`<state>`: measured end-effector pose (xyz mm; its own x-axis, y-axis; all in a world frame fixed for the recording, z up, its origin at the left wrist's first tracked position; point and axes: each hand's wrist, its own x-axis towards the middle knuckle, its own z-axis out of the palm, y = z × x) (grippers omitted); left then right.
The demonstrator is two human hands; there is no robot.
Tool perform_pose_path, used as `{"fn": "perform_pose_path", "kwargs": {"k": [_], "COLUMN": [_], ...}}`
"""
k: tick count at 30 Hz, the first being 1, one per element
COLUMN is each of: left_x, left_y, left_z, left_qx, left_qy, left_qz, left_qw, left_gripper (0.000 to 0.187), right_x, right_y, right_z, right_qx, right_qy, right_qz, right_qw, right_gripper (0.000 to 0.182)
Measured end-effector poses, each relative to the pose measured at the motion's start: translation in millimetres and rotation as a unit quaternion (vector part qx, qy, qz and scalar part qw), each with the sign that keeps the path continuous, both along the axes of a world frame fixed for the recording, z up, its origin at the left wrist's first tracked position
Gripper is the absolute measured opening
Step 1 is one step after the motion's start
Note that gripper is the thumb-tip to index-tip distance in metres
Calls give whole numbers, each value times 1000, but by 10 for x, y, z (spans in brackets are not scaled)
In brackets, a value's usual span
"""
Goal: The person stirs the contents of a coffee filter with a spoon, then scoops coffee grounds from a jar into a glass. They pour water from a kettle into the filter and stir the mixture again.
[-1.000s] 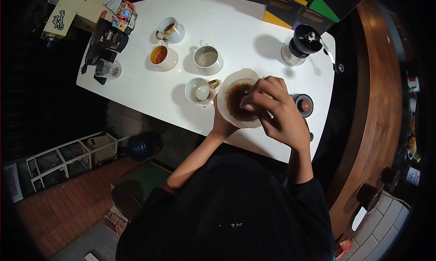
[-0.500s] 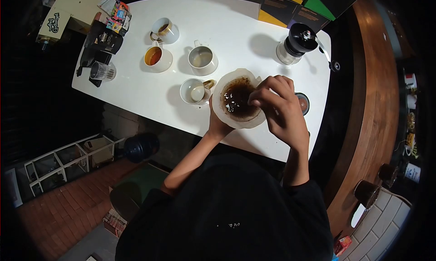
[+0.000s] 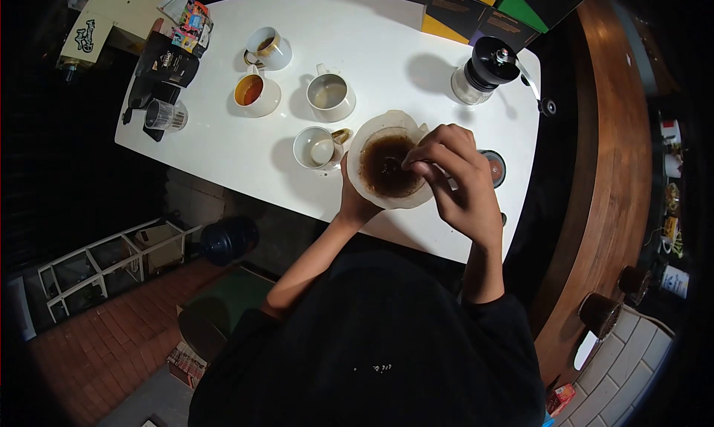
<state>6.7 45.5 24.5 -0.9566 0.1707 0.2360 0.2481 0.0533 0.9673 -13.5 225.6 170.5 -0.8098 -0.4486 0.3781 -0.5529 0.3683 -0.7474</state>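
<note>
The white tabletop (image 3: 372,48) fills the upper middle of the view, its far corners running into darkness and its near edge partly covered by the person's dark-sleeved body, which blocks everything directly below the hands. Along the right a curved wooden counter (image 3: 617,167) fades into shadow, and the small items on it are too dim to name. At the near edge of the tabletop sits the paper-lined dripper (image 3: 387,167), a round white filter holding dark wet coffee grounds with a glossy brown surface; whatever it stands on is hidden beneath it. The left hand (image 3: 355,200) comes up from below with a bare forearm and cups the dripper's near-left side, its fingers wrapped out of sight, so it grips the dripper though the hold itself is mostly concealed. The right hand (image 3: 457,178) reaches in from the right, wrist bent, knuckles up, fingers curled together and pinched over the dripper's right rim; what it pinches is too small to make out. A hand grinder (image 3: 487,70) with a crank stands at the far right of the tabletop, well apart. Four white cups lie to the left: an empty mug (image 3: 329,96), a cup with amber liquid (image 3: 253,92), a gold-handled cup (image 3: 318,147) just beside the dripper, and a small cup (image 3: 265,48) farther back. A small round dark lid (image 3: 494,167) peeks out behind the right hand.
</note>
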Motion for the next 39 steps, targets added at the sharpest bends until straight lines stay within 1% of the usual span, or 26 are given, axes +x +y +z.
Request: {"fn": "perform_pose_path", "kwargs": {"k": [2,3,4,5,7,8,9,10,11,13,14,16,17,19,21,23,24,25,26,28,31,33,34,36,38,39], "left_x": [17,36,46,59,86,96,106,115,121,133,143,158,164,172,158,157,160,158,159,150,135,153,163,186,202,212], "left_y": [-19,-25,-21,-19,-23,-26,-34,-46,-66,-105,-108,-102,-98,-84,-58,-62,-83,-84,-75,-59,-69,-42,-31,-41,-62,-99], "left_z": [-100,-160,-157,-153,-136,-146,-168,-199,-229,-272,-286,-272,-246,-166,-71,-78,-124,-118,-111,-84,-58,10,47,-23,-59,-74], "left_qx": [-4,-45,-85,-84,-60,-59,-88,-117,-117,-243,-243,-204,-204,-155,-159,-165,-202,-238,-238,-155,-193,-169,-145,-142,-139,-205], "left_qy": [-7,14,35,36,17,17,36,56,56,97,98,74,75,11,21,29,57,85,86,21,37,26,15,14,12,70], "left_qz": [-10,5,20,19,47,46,55,65,64,70,69,80,78,67,69,71,77,83,82,65,43,51,58,70,82,76], "left_qw": [1000,999,996,996,997,997,994,989,989,963,963,973,973,986,985,983,975,964,964,986,979,984,988,987,987,973], "left_gripper": [71,74,77,77,80,80,80,81,81,80,80,81,81,81,78,76,73,70,70,66,62,60,58,58,58,60], "right_x": [31,59,96,127,172,202,230,255,298,377,380,398,408,424,447,483,473,474,473,480,473,465,468,467,470,468], "right_y": [21,28,36,47,90,111,131,151,154,160,181,200,207,197,177,153,138,128,118,104,55,22,7,-16,-29,-28], "right_z": [9,14,20,26,24,8,-9,-27,-32,-43,-60,-71,-77,-105,-125,-144,-193,-201,-203,-254,-250,-301,-318,-330,-337,-355], "right_qx": [-27,-27,-55,-83,-93,-120,-147,-147,-147,-179,-170,-153,-136,-117,-98,-76,-70,-70,-43,-15,9,2,7,13,47,47], "right_qy": [22,23,16,10,27,42,57,87,88,80,106,111,116,111,105,136,161,160,152,127,99,94,81,69,57,57], "right_qz": [-51,-52,-85,-118,-130,-147,-164,-171,-172,-201,-196,-198,-199,-207,-214,-200,-198,-199,-193,-177,-149,-148,-162,-175,-226,-226], "right_qw": [998,998,995,989,987,981,974,970,970,960,960,962,964,965,966,967,964,964,968,976,984,984,983,982,971,971], "right_gripper": [12,12,11,10,8,7,6,5,5,4,5,5,5,8,12,20,26,26,26,28,27,23,22,21,23,23]}}
